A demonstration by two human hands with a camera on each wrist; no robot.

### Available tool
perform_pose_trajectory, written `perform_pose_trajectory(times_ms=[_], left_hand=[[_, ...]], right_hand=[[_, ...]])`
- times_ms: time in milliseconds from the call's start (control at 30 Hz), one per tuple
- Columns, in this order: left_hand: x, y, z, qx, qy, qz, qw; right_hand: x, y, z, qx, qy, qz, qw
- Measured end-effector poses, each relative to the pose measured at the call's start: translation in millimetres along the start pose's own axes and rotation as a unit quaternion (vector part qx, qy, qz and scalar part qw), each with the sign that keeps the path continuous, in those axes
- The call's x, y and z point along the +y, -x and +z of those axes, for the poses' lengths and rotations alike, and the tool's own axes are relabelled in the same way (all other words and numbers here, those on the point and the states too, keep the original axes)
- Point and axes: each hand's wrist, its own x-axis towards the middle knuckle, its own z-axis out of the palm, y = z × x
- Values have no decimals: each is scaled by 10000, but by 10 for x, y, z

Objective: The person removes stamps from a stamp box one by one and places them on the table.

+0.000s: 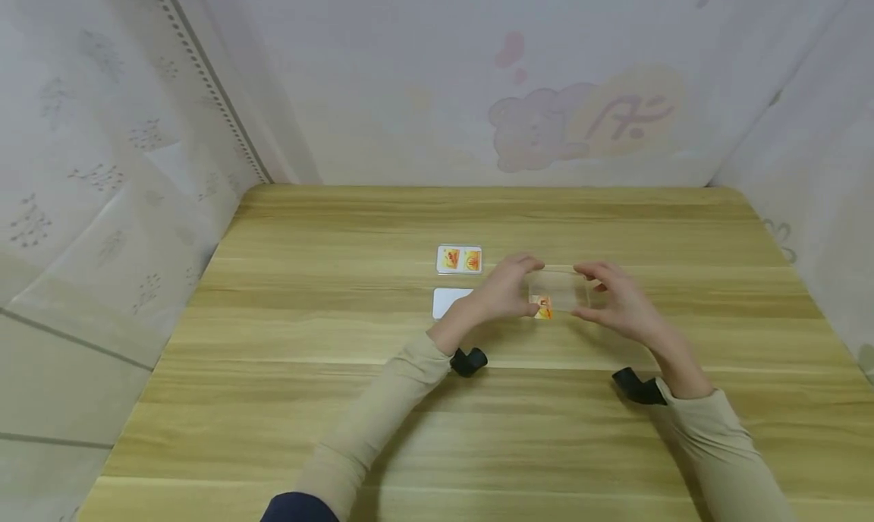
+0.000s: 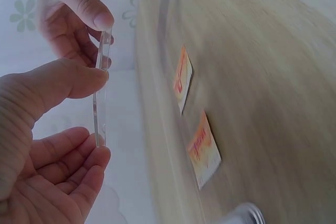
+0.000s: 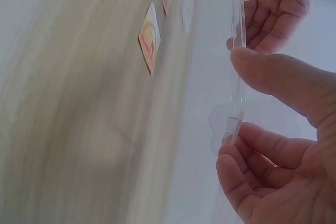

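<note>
A thin clear plastic rectangular cover (image 1: 564,285) is held up above the table between both hands. The left hand (image 1: 504,291) grips its left end, thumb on one edge and fingers on the opposite edge. At the other end, the right hand (image 1: 620,302) pinches it in the same way. Edge-on, the cover (image 2: 101,98) looks narrow in the left wrist view. Two small orange-and-white packets, one upper (image 2: 182,80) and one lower (image 2: 204,150), lie on the table beyond it. The head view shows an orange packet (image 1: 544,307) beside the left thumb.
Farther back on the wooden table (image 1: 328,279) lies a small white case (image 1: 459,270) with two orange packets in it. A plain white rectangular piece (image 1: 449,302) sits nearer, partly hidden by the left hand. Black curved pieces (image 1: 470,363) are at both wrists. Patterned curtains (image 1: 382,112) surround the table.
</note>
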Motion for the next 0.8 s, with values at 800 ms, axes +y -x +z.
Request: perform_pose_trajectory(times_ms=[800], left_hand=[[-225,339,-189,359,207,54,9991]], right_hand=[[-169,-269,247,-241,-189,-165,9994]])
